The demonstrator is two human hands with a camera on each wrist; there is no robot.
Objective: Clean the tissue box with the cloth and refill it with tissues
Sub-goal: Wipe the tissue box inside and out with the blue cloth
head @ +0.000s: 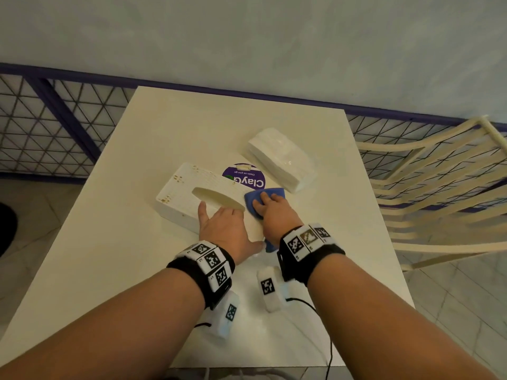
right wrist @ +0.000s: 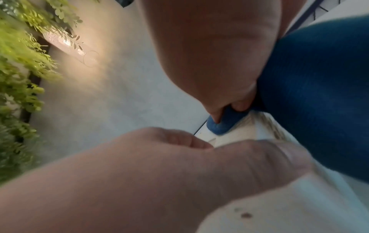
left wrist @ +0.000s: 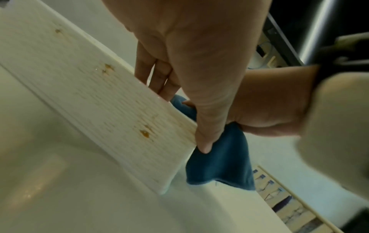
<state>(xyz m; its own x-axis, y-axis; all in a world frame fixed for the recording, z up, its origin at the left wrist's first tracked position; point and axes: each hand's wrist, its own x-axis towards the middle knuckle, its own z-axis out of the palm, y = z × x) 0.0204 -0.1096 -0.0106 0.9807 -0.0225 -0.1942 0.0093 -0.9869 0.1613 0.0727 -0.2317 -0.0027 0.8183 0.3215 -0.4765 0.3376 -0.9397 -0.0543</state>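
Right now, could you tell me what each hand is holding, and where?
The right hand presses the blue cloth onto the tissue box's right end. The left hand steadies the box's near edge.

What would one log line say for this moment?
left hand: steadies white plastic tissue box | right hand: presses blue cloth on box end | wrapped tissue pack: aside

Stained white tissue box (head: 186, 196) on table, blue cloth (head: 253, 200) against its end, tissues (head: 279, 157) nearby.

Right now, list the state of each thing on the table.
tissue box: upright, slot empty, brown stains on top and side.
blue cloth: pressed against the box's right end.
tissue pack: wrapped, lying apart.
left hand: steadying the box.
right hand: pressing the cloth.
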